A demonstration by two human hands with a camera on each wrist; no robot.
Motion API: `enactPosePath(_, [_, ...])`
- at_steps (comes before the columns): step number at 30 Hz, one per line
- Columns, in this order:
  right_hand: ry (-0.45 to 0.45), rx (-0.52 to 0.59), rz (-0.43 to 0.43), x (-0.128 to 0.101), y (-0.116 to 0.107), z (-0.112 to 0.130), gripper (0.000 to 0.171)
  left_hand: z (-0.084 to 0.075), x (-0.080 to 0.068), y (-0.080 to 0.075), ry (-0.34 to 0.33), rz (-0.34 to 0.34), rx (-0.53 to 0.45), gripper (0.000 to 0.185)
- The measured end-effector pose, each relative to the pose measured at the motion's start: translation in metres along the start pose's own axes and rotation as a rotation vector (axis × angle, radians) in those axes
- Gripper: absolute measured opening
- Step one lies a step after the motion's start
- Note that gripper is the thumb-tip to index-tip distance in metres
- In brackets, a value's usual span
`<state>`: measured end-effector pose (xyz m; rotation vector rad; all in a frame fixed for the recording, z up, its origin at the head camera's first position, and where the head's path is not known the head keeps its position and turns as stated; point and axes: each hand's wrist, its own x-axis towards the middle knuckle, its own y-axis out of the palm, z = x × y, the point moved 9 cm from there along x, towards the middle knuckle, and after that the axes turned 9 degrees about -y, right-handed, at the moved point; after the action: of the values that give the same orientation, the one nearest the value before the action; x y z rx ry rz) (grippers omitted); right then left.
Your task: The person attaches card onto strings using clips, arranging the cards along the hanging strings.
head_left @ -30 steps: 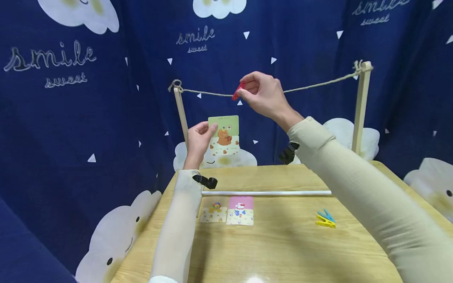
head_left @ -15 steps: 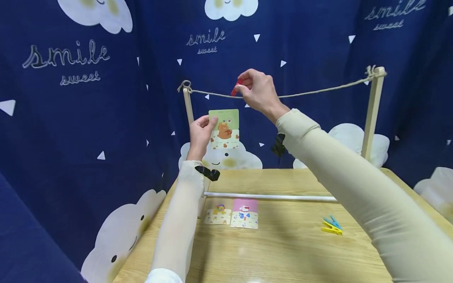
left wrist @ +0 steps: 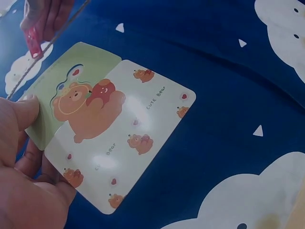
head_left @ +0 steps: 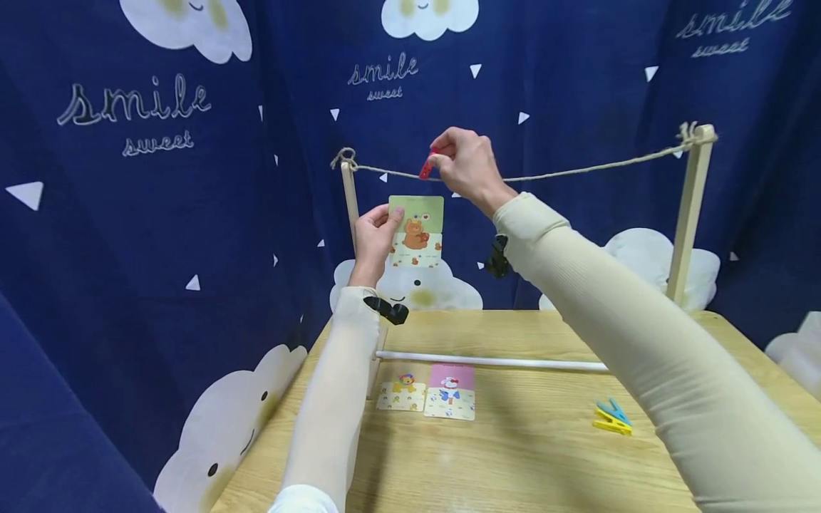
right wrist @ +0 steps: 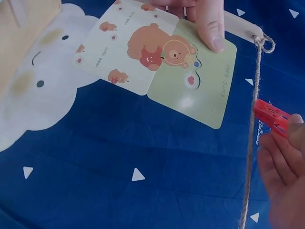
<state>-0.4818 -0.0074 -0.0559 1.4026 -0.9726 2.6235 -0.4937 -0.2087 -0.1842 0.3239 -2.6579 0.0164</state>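
Note:
My left hand point(head_left: 375, 239) pinches a green-and-white bear card point(head_left: 415, 235) by its left edge, thumb on the front. The card hangs upright just below the twine point(head_left: 577, 171), its top edge apart from it. Above it, my right hand point(head_left: 471, 164) pinches a red clothespin point(head_left: 426, 165) between thumb and fingers. In the right wrist view the tip of the clothespin point(right wrist: 267, 114) is right at the twine point(right wrist: 252, 143). The left wrist view shows the whole face of the bear card point(left wrist: 114, 124), with the clothespin point(left wrist: 33, 44) beyond its top edge.
Wooden posts point(head_left: 689, 214) hold the twine at both ends. A white rod point(head_left: 494, 361) runs low across the table point(head_left: 513, 456). Below it lie a lion card point(head_left: 401, 393) and a pink card point(head_left: 450, 392). Yellow point(head_left: 612, 423) and blue point(head_left: 616, 410) clothespins lie at the right.
The head view has shifted, so the scene sits further right. The bear card has risen closer to the twine. My right hand still holds the red clothespin near the twine.

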Motion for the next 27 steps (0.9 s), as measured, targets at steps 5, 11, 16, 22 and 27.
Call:
enactPosePath(5, [0.022,-0.008,-0.006,0.0,0.0,-0.002,0.021,-0.002,0.001,0.003,0.002,0.002,-0.019,0.033])
enactPosePath(11, [0.036,-0.009,0.038,-0.001,0.008,-0.001,0.02,-0.004,0.002,0.006,0.002,-0.003,-0.028,0.031])
enactPosePath(16, [0.054,-0.008,0.066,-0.002,0.011,-0.002,0.019,-0.002,0.0,0.007,0.0,0.005,-0.024,0.032])
enactPosePath(22, [0.07,0.023,0.116,-0.003,0.016,-0.001,0.02,0.002,-0.001,0.004,-0.012,0.006,-0.03,0.032])
enactPosePath(27, [0.072,0.022,0.129,-0.003,0.017,0.0,0.02,-0.005,0.0,0.005,0.013,0.013,-0.04,0.03])
